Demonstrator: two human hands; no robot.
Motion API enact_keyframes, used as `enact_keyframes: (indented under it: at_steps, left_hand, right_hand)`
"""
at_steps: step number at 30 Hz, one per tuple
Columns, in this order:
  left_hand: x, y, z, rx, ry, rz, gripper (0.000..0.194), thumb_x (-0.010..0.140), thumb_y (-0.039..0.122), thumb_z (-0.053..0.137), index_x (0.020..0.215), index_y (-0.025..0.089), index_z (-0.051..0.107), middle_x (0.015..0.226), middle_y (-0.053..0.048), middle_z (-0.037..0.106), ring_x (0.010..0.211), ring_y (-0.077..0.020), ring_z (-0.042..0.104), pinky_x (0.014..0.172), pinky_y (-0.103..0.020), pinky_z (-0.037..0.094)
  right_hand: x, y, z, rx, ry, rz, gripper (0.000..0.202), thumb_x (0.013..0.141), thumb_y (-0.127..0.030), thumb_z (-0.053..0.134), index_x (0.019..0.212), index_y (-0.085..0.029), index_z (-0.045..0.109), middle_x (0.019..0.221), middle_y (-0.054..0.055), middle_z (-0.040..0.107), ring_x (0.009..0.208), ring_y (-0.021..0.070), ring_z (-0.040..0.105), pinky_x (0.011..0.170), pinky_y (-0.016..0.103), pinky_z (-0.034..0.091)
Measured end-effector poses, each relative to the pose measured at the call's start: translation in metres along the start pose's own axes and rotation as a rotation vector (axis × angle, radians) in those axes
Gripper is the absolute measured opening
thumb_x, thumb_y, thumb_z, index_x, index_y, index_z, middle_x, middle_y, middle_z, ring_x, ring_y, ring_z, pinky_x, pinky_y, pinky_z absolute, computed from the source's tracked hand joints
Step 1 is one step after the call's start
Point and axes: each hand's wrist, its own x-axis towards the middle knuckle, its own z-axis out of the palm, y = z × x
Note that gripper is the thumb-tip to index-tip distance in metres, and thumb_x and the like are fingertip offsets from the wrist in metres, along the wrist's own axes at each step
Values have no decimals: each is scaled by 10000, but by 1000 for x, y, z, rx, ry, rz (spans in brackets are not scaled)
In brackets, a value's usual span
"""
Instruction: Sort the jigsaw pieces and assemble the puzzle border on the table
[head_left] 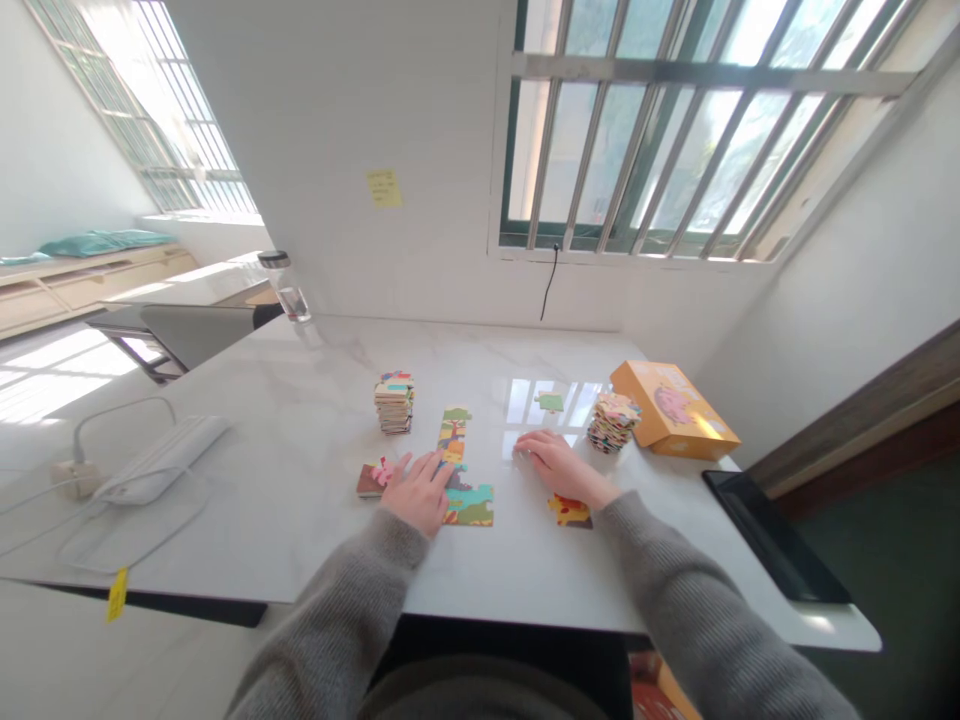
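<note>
My left hand (421,490) lies over joined jigsaw puzzle pieces (471,506), fingers stretched out, covering part of them. The joined strip (453,432) runs away from me, then turns right at its near end. Beside that hand, on its left, is a low pile of puzzle pieces (369,480) with a pink figure on top. My right hand (553,464) rests on the white table, fingers extended leftward and nothing visible in them. A yellow and red puzzle piece (571,512) lies partly under its wrist. Farther back is a single green puzzle piece (550,401).
Two stacks of puzzle pieces stand behind my hands, a left stack (394,404) and a right stack (613,422). An orange box (675,410) touches the right one. A black tray-like object (772,535), a glass bottle (286,288) and a white power strip (161,460) with cables are farther out.
</note>
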Motion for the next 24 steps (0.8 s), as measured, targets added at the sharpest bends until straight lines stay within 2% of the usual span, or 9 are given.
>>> enact_keyframes:
  at_steps: [6, 9, 11, 13, 17, 20, 24]
  left_hand:
    - [-2, 8, -7, -12, 40, 10, 358, 842, 150, 516, 1169, 237, 632, 1342, -104, 631, 1260, -255, 550, 1161, -521, 255]
    - [-3, 11, -19, -56, 70, 70, 330, 840, 187, 535, 1148, 233, 645, 1321, -91, 646, 1251, -266, 556, 1163, -519, 255]
    - [3, 2, -33, -91, 97, 113, 330, 850, 205, 529, 1157, 245, 642, 1309, -65, 656, 1235, -254, 567, 1146, -485, 295]
    - [16, -18, -49, -111, 134, 133, 324, 867, 221, 514, 1164, 249, 638, 1294, -52, 664, 1222, -238, 574, 1112, -438, 348]
    - [59, -81, -79, -95, 195, 42, 290, 852, 236, 519, 1109, 223, 655, 1299, -77, 655, 1244, -257, 550, 1091, -442, 370]
    - [88, -123, -87, -83, 98, 13, 354, 826, 275, 563, 1168, 216, 632, 1380, -92, 595, 1294, -287, 496, 1076, -476, 381]
    - [113, -151, -84, -95, -62, 16, 319, 806, 323, 606, 1106, 226, 653, 1336, -83, 621, 1281, -303, 497, 1075, -499, 368]
  right_hand:
    - [2, 1, 7, 9, 30, 20, 332, 925, -112, 421, 1124, -213, 667, 1191, 99, 666, 1165, 241, 560, 1047, 445, 416]
    - [-1, 0, 7, -13, 33, 13, 346, 900, -97, 435, 1126, -219, 667, 1213, 97, 654, 1176, 245, 554, 1060, 453, 400]
    - [-3, -1, 8, -29, 33, 17, 356, 891, -93, 438, 1128, -226, 669, 1224, 99, 649, 1181, 245, 552, 1060, 450, 398]
    - [-4, -2, 9, -35, 31, 20, 365, 882, -89, 444, 1131, -230, 671, 1229, 103, 646, 1184, 247, 551, 1049, 442, 406]
    - [-3, 0, 13, -50, 46, 15, 383, 857, -77, 456, 1128, -240, 672, 1214, 100, 642, 1178, 254, 552, 1026, 448, 415]
    - [-2, 1, 14, -56, 45, 12, 391, 855, -72, 453, 1136, -239, 667, 1203, 102, 640, 1174, 257, 546, 1018, 451, 412]
    - [-2, -2, 11, -68, 34, 15, 377, 868, -102, 465, 1149, -253, 665, 1205, 101, 634, 1166, 259, 545, 1007, 453, 418]
